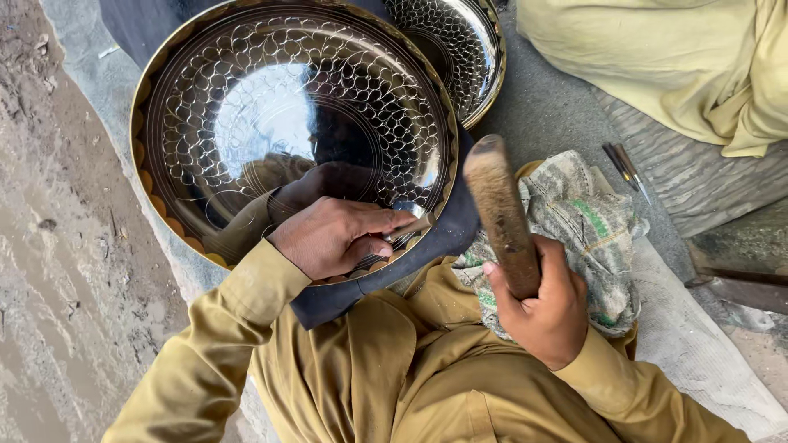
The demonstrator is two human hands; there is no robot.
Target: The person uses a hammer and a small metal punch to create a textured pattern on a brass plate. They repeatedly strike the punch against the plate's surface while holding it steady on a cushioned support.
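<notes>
— Where's the chisel [410, 227]?
— Pinched in the left hand [332, 238], tip on the near rim of the engraved metal tray [246, 98], shaft running rightward.
— And the mallet [501, 213]?
— Gripped in the right hand [542, 308], raised just right of the chisel; tray rests on dark cloth [427, 242], dusty ground around

Shiny engraved metal tray [287, 107] under a small chisel [410, 227]; wooden mallet [501, 217] raised.

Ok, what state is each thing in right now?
Large engraved tray: tilted on dark pad, partly patterned.
Chisel: pinched in left hand, tip on tray rim.
Wooden mallet: raised in right hand.
Second tray: behind, untouched.
Cloth: crumpled.
</notes>
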